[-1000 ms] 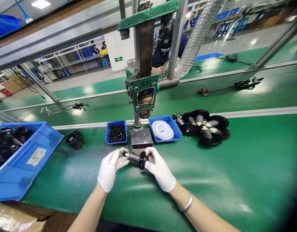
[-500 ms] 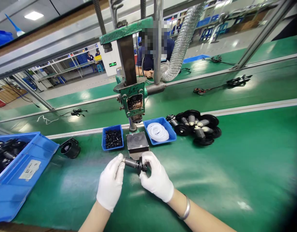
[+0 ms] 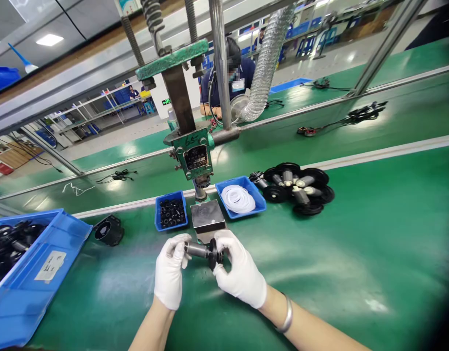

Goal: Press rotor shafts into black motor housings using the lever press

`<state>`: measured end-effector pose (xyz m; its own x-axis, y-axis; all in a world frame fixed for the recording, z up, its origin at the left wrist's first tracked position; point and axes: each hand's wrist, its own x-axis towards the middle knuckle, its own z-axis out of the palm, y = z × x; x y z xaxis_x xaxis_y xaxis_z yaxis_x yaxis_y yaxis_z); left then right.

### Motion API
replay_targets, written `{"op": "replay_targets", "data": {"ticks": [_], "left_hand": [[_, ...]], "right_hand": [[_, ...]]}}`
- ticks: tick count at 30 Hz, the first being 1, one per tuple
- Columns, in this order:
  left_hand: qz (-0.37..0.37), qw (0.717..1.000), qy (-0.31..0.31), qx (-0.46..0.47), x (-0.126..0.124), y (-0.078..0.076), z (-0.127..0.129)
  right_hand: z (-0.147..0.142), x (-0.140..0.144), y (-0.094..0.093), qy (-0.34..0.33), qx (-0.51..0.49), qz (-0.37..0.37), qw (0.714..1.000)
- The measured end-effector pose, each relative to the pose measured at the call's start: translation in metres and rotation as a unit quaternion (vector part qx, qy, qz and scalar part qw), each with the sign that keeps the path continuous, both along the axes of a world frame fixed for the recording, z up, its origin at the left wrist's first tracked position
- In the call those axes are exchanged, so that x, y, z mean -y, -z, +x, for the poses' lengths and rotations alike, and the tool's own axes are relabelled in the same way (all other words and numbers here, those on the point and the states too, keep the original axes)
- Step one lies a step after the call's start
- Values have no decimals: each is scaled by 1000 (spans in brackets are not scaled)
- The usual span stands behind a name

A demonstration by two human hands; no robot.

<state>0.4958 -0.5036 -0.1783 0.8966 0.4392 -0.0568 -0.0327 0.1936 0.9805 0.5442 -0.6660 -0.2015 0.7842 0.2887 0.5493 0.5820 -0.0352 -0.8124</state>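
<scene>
In front of the press, I hold a grey shaft with a black disc (image 3: 198, 249) level between both hands. My left hand (image 3: 170, 268), in a white glove, is closed around the shaft's left end, where the fingers hide the tip. The gloved right hand (image 3: 241, 270) grips the disc end, with thumb and fingers on its far side. Just behind the part is the press's square metal block (image 3: 207, 217), below the green press head (image 3: 194, 155). Two small blue bins flank it: one with black rings (image 3: 172, 212), the other with white plastic rings (image 3: 239, 199).
Right of the bins lies a pile of similar shafts with black discs (image 3: 301, 187). A large blue crate (image 3: 45, 278) of black parts stands at the left, beside a black housing (image 3: 109, 230). Across the bench sits a person (image 3: 227, 80) near a silver duct hose (image 3: 270, 63).
My left fingers have shifted and curled farther around the shaft end. The disc now shows more of its face and stands more upright. The whole view has tilted slightly.
</scene>
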Motion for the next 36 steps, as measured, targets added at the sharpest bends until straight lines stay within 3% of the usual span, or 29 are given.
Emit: {"op": "replay_targets", "data": {"ticks": [3,7,11,15,18,20,22,23,25,27,29,31,33,36], "left_hand": [[-25,999,21,-6,4,-4,-1],[-69,997,15,-11,8,-10,-5],[-70,995,65,23,7,-13,-11],[-54,994,87,33,8,-10,-17],[-4,992,112,49,6,-4,-16],[132,985,102,45,-10,-2,-8],[355,935,6,-11,-45,-5,5],[486,867,-82,-73,-69,-8,11],[546,801,-203,-138,-124,-17,19],[573,749,-269,-196,-174,-26,17],[603,708,-281,-237,-210,-29,11],[641,676,-258,-255,-229,-28,3],[677,653,-221,-256,-233,-24,-4],[720,634,-148,-240,-218,-19,-16]], "right_hand": [[0,1,-3,-6,16,1,1000],[1,0,-4,-13,-33,30,999],[3,1,-7,-29,-72,85,993],[4,2,-10,-20,-67,89,994],[5,1,-8,-22,-62,90,994],[5,1,-5,-23,-72,87,993],[6,1,-1,-20,-89,84,992],[7,1,2,-19,-98,82,992],[9,0,8,-22,-119,79,989],[11,-1,14,-30,-137,72,988],[13,-1,20,-35,-144,59,987],[14,-1,23,-42,-143,47,988],[16,-2,24,-51,-148,43,987],[18,-2,22,-69,-171,52,981]]}}
